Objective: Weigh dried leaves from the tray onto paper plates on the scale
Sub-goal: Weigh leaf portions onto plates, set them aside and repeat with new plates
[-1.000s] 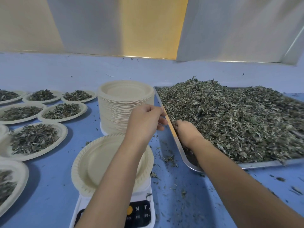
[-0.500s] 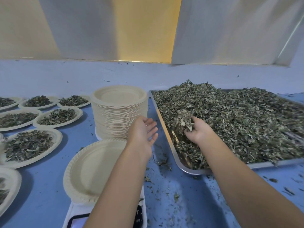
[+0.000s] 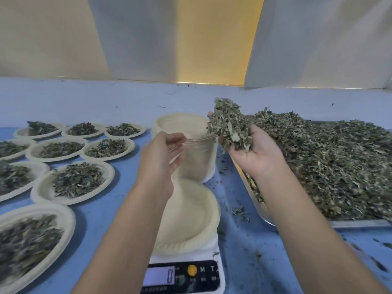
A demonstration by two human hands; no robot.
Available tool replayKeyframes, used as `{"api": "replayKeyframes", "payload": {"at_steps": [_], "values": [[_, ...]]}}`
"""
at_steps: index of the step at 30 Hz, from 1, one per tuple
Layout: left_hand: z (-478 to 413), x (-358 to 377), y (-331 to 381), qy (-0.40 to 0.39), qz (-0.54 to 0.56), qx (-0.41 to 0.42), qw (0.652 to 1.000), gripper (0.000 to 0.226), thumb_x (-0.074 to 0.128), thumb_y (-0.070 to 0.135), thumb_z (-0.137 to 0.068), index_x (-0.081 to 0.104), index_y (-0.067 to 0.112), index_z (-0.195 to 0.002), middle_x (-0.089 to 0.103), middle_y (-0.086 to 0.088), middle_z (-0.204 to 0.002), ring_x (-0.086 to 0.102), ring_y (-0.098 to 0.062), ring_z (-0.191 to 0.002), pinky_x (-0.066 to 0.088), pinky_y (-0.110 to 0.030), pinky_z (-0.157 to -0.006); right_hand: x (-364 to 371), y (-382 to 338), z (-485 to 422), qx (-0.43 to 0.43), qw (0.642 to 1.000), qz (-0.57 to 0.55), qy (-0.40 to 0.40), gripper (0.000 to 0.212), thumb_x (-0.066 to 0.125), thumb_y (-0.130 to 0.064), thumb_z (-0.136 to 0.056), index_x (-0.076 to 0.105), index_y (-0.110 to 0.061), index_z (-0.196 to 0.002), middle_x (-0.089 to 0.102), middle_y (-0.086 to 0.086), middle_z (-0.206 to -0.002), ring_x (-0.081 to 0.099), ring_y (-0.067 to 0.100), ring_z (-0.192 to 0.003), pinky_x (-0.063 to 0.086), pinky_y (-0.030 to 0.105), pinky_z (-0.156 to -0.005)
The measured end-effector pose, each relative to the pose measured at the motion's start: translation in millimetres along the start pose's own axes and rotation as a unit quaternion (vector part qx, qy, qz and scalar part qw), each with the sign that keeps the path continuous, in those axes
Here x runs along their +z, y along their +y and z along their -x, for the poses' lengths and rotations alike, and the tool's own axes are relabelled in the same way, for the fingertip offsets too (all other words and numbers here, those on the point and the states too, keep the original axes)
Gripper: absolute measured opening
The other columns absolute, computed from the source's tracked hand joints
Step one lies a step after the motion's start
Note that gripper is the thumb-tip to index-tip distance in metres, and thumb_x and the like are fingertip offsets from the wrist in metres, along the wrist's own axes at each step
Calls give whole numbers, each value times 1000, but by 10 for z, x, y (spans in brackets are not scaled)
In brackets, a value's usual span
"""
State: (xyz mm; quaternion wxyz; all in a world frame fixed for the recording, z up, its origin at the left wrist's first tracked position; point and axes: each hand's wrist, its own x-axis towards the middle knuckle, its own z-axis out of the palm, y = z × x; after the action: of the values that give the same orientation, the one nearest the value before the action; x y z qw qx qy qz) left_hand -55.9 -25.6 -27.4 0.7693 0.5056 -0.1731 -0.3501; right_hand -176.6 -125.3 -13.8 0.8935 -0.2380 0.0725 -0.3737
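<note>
The blue bench is carrying the tray at the right, heaped with dried leaves, and filled plates at the left. A stack of paper plates is standing just on the far side of the scale, whose empty paper plate is waiting. The right hand is clamping a handful above the tray's left edge. The left hand is hovering loose-fingered, holding nothing. The best approach is probably lowering the handful over the plate's middle and loosening it gradually, though the stack and left forearm are crowding the way.

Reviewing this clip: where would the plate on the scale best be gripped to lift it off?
By its crimped rim, from the right side: the plate is shallow and flat, and its rim appears to overhang the scale there, leaving room for fingers beneath. The left arm covers its left side.
</note>
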Motion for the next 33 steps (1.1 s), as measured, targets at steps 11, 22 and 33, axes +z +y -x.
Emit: {"api": "replayKeyframes", "payload": {"at_steps": [11,22,33], "values": [[-176,-620,359,163,55,90,981,30,40,13,-90,63,18,-72,66,6,-75,59,-7,-69,42,-12,-44,60,701,91,-12,798,593,-108,20,48,-15,-98,62,-26,-108,69,-26,-90,59,-19,-82,44,1,-69],[-144,-554,306,138,35,79,987,27,40,13,-90,62,16,-74,67,5,-74,59,-10,-74,42,-17,-63,-94,725,61,28,619,766,-169,28,67,-21,-88,68,-27,-115,69,-10,-110,63,1,-97,46,15,-88],[-159,-580,303,128,40,57,989,26,40,12,-90,63,16,-78,68,6,-75,58,-9,-70,42,-15,-60,-43,724,99,76,639,748,-162,47,48,-67,-80,72,-37,-107,62,-19,-124,53,-4,-116,37,29,-108]]}}
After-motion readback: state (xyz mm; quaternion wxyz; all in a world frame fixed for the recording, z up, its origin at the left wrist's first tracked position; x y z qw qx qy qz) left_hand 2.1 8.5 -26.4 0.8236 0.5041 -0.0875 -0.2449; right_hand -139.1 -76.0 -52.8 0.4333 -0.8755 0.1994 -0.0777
